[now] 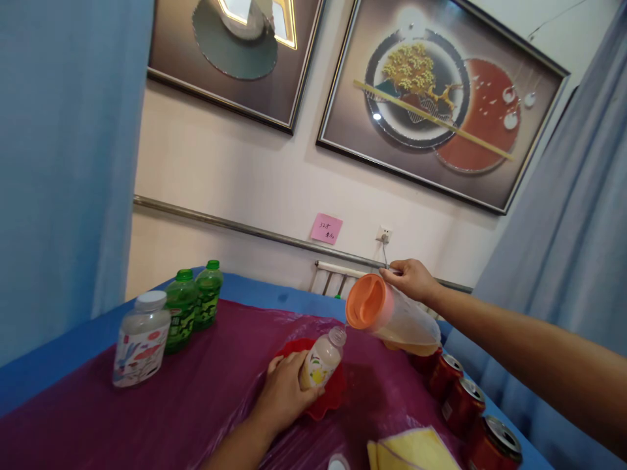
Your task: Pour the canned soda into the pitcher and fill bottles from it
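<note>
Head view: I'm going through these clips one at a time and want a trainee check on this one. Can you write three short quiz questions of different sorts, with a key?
1. Which hand holds the orange-topped pitcher?
2. True or false: the small bottle in the left hand has a cap on its mouth.
3. How many green bottles stand beside the white-capped bottle?

Key
1: The right hand.
2: False; its mouth is open.
3: Two.
</note>
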`<state>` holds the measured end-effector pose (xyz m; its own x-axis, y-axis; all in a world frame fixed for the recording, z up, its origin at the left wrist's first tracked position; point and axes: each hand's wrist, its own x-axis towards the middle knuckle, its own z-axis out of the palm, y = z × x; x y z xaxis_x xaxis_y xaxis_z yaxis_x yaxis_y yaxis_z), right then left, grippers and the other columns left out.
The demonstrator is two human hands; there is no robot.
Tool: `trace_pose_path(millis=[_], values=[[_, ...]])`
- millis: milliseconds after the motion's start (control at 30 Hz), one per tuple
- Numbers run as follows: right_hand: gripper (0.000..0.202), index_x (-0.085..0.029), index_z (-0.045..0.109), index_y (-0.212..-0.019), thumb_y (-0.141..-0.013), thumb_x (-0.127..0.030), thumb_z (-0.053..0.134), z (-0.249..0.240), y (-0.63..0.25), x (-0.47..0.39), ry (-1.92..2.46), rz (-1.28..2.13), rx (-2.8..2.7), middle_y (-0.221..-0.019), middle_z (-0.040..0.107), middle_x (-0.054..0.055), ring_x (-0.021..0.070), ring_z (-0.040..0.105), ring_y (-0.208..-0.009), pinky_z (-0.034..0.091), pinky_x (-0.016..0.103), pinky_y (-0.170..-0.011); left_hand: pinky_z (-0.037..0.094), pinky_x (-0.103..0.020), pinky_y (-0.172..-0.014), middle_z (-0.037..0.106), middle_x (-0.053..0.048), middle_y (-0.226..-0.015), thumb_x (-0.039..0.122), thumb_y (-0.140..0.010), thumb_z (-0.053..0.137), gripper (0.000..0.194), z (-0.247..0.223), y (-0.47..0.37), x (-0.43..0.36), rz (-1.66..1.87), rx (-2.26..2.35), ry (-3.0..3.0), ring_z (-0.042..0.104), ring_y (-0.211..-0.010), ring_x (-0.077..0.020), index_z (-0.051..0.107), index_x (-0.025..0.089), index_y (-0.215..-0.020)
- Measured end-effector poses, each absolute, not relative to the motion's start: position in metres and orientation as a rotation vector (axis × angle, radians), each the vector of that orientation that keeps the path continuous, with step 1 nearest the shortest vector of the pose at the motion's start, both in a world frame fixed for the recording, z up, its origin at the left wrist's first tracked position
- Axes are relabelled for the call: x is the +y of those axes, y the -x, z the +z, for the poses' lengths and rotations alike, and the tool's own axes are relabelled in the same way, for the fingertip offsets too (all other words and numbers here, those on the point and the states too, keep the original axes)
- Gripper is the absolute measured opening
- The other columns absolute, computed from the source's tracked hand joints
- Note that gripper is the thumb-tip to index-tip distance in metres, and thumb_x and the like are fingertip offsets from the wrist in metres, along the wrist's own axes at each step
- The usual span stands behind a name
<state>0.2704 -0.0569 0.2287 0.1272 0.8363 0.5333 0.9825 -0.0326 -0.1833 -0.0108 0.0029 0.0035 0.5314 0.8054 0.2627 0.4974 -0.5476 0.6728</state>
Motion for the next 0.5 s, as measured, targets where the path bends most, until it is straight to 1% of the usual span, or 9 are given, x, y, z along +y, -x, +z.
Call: trace_pose_path(millis=[300, 500], values=[[0.049, -0.024, 0.032, -0.053, -0.081, -0.06, 0.05, 0.2301, -0.268, -0.058, 1.911, -0.392, -1.756, -0.051, 0.028, -0.005, 0.0115, 0.028, -0.051, 0.021, 0.029, -0.051, 0.027, -0.042, -0.115, 0.071, -0.006, -0.129, 0.035, -0.071, 0.081, 0.062, 0.0048, 0.0116, 0.0022, 0.752, 1.067, -2.259, 0.059, -0.125, -0.0275, 0.062, 0.025, -0.13], [0.048, -0.024, 0.031, -0.053, -0.081, -0.058, 0.05, 0.2305, -0.2671, -0.0582, 1.917, -0.393, -1.76, -0.051, 0.026, -0.005, 0.0113, 0.028, -0.051, 0.02, 0.029, -0.051, 0.027, -0.043, -0.115, 0.071, -0.005, -0.13, 0.034, -0.071, 0.082, 0.06, 0.0039, 0.0105, 0.0027, 0.74, 1.063, -2.264, 0.059, -0.125, -0.0275, 0.063, 0.027, -0.127]])
